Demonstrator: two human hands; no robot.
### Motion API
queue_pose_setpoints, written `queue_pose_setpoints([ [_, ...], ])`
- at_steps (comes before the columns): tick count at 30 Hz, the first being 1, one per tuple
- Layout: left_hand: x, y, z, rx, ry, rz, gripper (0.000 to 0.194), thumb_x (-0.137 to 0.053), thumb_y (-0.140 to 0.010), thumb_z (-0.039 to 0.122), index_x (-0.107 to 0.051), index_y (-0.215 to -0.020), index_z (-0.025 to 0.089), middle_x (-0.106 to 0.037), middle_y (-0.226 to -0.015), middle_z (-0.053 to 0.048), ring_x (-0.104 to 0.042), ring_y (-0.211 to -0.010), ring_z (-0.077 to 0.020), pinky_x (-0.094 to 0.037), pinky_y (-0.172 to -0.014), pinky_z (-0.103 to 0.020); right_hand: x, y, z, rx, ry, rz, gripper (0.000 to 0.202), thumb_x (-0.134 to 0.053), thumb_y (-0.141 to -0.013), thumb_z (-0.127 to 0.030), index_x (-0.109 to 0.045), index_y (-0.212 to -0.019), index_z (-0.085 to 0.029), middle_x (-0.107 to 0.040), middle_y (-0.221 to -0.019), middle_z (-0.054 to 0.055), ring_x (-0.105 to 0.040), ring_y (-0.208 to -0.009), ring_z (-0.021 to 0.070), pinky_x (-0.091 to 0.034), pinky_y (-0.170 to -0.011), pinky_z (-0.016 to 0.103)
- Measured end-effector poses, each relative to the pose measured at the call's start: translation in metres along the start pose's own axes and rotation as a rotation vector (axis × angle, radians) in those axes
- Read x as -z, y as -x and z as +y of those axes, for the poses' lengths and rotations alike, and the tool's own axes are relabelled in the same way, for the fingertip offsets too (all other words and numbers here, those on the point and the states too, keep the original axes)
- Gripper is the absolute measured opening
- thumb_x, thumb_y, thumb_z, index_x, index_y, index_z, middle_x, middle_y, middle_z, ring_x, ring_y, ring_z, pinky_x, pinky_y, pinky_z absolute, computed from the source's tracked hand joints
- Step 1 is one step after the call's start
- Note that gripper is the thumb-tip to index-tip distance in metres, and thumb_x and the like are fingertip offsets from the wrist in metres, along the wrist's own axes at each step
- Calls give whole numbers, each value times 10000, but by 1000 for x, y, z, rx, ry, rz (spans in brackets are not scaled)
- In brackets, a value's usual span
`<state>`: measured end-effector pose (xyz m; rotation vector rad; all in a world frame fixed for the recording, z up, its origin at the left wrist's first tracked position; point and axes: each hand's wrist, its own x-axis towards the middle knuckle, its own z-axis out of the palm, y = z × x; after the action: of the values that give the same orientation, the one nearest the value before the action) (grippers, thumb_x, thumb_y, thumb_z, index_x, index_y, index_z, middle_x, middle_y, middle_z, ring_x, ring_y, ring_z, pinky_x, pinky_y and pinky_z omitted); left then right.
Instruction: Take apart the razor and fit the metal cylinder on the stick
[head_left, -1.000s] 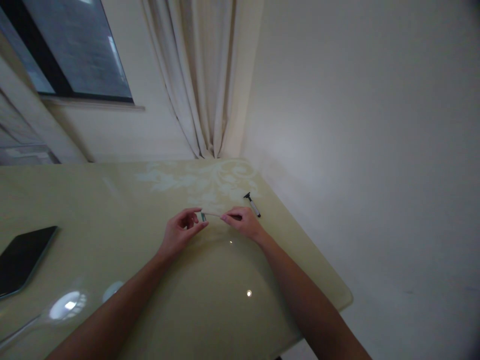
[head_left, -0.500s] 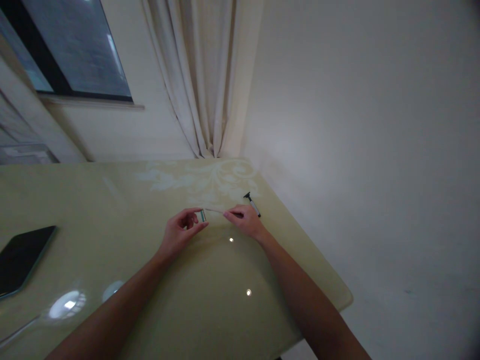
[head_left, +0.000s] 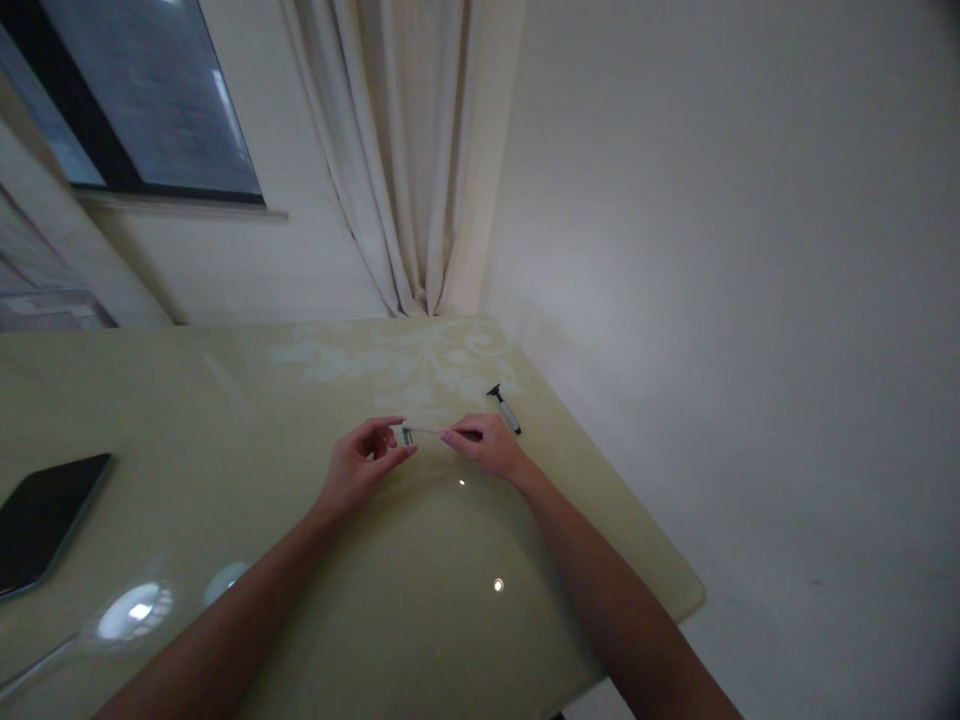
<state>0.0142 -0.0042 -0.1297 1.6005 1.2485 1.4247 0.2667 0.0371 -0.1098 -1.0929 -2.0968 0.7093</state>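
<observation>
My left hand pinches a small razor cartridge, striped green, white and dark, upright between thumb and fingertips. My right hand is closed on a thin pale stick that points left. The stick's tip lies across the upper part of the cartridge; whether it touches, I cannot tell, and its exact kind is too small to make out. Just beyond my right hand, a razor handle in black and grey lies on the table, its dark T-shaped end pointing away.
A glossy pale green table fills the lower view, its right edge running along a white wall. A dark tablet or phone lies at the left. Behind the table hang a beige curtain and a window.
My right hand has shifted slightly left, and the stick's tip has come down from the cartridge's top edge to lie across it. My left hand stays in place.
</observation>
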Motion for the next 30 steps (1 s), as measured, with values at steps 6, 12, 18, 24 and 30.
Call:
queue_pose_setpoints([
  [6, 0, 0, -3, 1, 7, -10, 462, -886, -749, 457, -766, -1121, 211, -616, -730, 30, -512, -582, -106, -408, -544, -232, 2, 0, 1, -3, -40, -1, 327, -696, -970, -435, -853, -887, -161, -720, -739, 33, -565, -643, 129, -371, -606, 254],
  [12, 1, -1, -2, 1, -12, -8, 447, -876, -757, 457, -763, -1114, 214, -605, -712, 37, -507, -586, -112, -412, -552, -236, 2, 0, -2, -16, -33, 10, 350, -691, -967, -436, -849, -832, -155, -675, -672, 15, -534, -617, 121, -342, -592, 255],
  [18, 2, -1, -2, 10, -16, 14, 470, -871, -759, 476, -751, -1129, 212, -623, -730, 31, -541, -607, -117, -427, -571, -238, 3, -2, 2, -42, -47, -65, 363, -691, -948, -486, -849, -852, -174, -693, -683, 11, -543, -624, 128, -358, -595, 250],
  [24, 6, -3, -5, 30, -40, -32, 502, -857, -749, 524, -746, -1119, 202, -655, -734, 15, -579, -602, -131, -435, -556, -239, 31, -11, 25, -127, -92, 342, 403, -590, -963, -499, -789, -1002, -151, -672, -695, 21, -563, -622, 150, -408, -609, 257],
  [30, -10, -23, -6, 45, -194, -144, 517, -814, -743, 578, -765, -1081, 191, -725, -791, -28, -622, -605, -159, -485, -578, -271, 58, -9, 54, -326, -29, 593, 344, -542, -926, -415, -759, -980, -154, -709, -725, 48, -589, -626, 175, -436, -617, 270],
])
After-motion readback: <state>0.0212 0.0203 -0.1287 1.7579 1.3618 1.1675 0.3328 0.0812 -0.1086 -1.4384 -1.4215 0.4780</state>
